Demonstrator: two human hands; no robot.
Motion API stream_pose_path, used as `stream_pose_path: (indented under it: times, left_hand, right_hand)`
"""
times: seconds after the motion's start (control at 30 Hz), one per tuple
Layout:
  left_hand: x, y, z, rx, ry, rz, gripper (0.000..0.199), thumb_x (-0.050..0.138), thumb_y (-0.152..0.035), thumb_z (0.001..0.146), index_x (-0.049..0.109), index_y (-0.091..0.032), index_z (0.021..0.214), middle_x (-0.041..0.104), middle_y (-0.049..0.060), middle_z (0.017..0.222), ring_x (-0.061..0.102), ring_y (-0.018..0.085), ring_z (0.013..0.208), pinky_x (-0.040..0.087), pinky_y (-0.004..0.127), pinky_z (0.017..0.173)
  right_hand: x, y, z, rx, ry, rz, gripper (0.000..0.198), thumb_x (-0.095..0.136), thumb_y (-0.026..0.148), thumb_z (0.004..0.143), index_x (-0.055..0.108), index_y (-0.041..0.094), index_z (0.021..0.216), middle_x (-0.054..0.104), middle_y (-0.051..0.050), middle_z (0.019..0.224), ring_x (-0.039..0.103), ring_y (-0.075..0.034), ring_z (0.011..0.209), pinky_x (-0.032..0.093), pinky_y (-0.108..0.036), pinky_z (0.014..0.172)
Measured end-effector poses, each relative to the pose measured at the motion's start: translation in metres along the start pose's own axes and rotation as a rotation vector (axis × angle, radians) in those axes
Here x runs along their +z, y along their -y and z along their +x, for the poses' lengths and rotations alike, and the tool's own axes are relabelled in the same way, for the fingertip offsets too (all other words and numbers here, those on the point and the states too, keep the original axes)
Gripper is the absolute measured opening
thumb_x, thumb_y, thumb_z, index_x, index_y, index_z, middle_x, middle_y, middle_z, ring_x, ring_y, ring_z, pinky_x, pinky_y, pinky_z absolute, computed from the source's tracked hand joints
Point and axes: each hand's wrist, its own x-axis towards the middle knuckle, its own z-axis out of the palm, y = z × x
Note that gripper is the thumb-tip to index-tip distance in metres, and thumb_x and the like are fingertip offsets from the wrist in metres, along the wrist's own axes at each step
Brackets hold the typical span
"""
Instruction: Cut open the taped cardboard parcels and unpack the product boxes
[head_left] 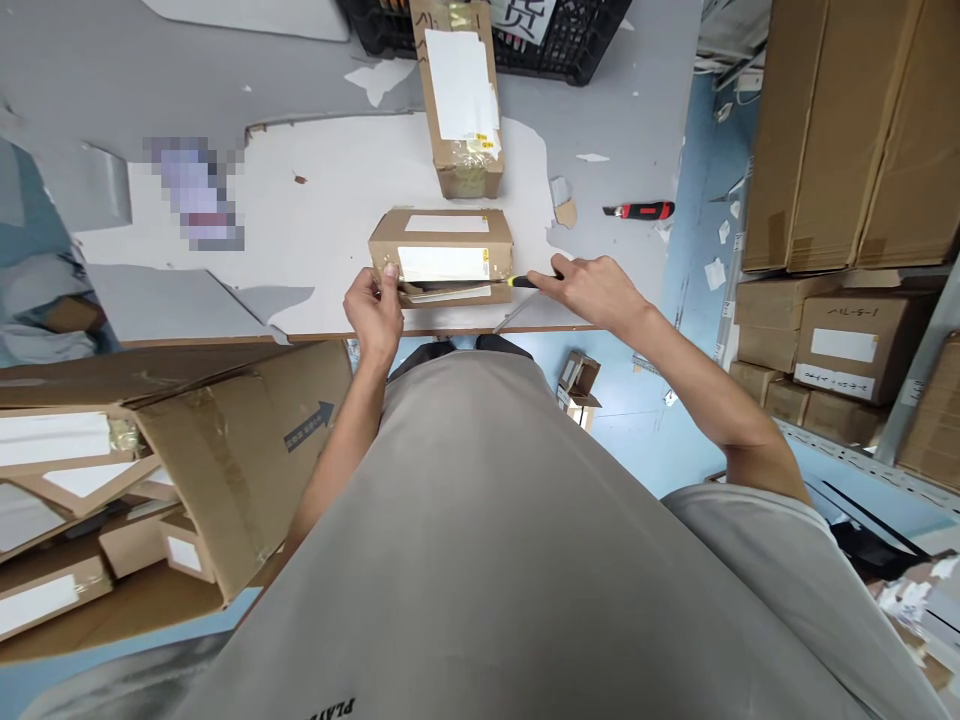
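Note:
A small cardboard box [454,232] with white labels lies on the table in front of me, with a dark gap along the side facing me. At its left end my left hand [375,312] is closed, thumb on the edge by the gap. My right hand [596,290] grips a yellow-and-black utility knife [520,282] at the right end of the box. The knife's front end meets the gap; its blade cannot be made out. Just beyond stands a second, taped cardboard box [463,178] with a white label.
A red-and-black box cutter [646,211] lies to the right on the grey-and-white table [322,190]. A black plastic crate [566,62] stands at the back. At lower left is a large open carton [217,470] with parcels inside. Shelves with brown cartons [832,130] line the right.

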Motion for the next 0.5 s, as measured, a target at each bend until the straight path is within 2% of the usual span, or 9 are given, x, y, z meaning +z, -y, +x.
stream_pose_path:
  times: [0.13,0.2,0.27,0.33,0.4,0.5]
  left_hand:
    - [-0.003,0.001,-0.002,-0.038,0.011,-0.065,0.049,0.067,-0.062,0.115,0.053,-0.025,0.086,0.062,-0.004,0.066,0.053,0.011,0.052,0.039,0.02,0.047]
    - [-0.004,0.004,-0.003,-0.043,0.014,-0.092,0.048,0.067,-0.063,0.114,0.054,-0.025,0.088,0.065,-0.004,0.068,0.054,0.01,0.049,0.041,0.018,0.045]
    - [-0.003,0.008,-0.005,-0.051,0.022,-0.139,0.049,0.068,-0.067,0.112,0.055,-0.025,0.09,0.067,-0.003,0.071,0.058,0.01,0.05,0.045,0.018,0.045]
    - [-0.003,0.014,-0.007,-0.054,0.034,-0.188,0.05,0.073,-0.071,0.108,0.057,-0.025,0.096,0.069,-0.002,0.076,0.062,0.01,0.053,0.049,0.018,0.047]
    - [-0.003,0.02,-0.01,-0.044,0.051,-0.217,0.052,0.077,-0.074,0.103,0.059,-0.025,0.104,0.07,-0.002,0.082,0.065,0.011,0.055,0.052,0.02,0.049]
    - [-0.007,0.032,-0.012,-0.001,0.053,-0.199,0.057,0.078,-0.078,0.1,0.06,-0.025,0.11,0.072,0.001,0.099,0.07,0.011,0.06,0.058,0.023,0.055]
  right_hand:
    - [0.006,-0.023,-0.02,0.086,0.009,-0.001,0.051,0.032,0.04,0.127,0.068,0.032,0.161,0.077,-0.014,0.129,0.072,-0.025,0.091,0.048,-0.039,0.083]
    - [0.021,-0.036,-0.026,0.138,-0.014,0.035,0.054,0.031,0.048,0.127,0.068,0.031,0.163,0.076,-0.014,0.131,0.073,-0.027,0.095,0.051,-0.04,0.087]
    - [0.049,-0.047,-0.024,0.232,-0.074,0.094,0.06,0.031,0.054,0.126,0.063,0.027,0.169,0.073,-0.016,0.137,0.073,-0.029,0.103,0.055,-0.042,0.091]
    - [0.088,-0.051,-0.012,0.378,-0.16,0.174,0.065,0.027,0.052,0.126,0.055,0.019,0.175,0.068,-0.021,0.144,0.073,-0.033,0.112,0.059,-0.044,0.096]
    - [0.131,-0.048,0.006,0.538,-0.216,0.277,0.065,0.024,0.042,0.125,0.05,0.012,0.177,0.064,-0.026,0.147,0.071,-0.036,0.121,0.059,-0.048,0.105]
    - [0.182,-0.032,0.035,0.772,-0.185,0.413,0.065,0.033,0.026,0.118,0.042,0.005,0.18,0.061,-0.029,0.149,0.067,-0.039,0.135,0.054,-0.056,0.119]
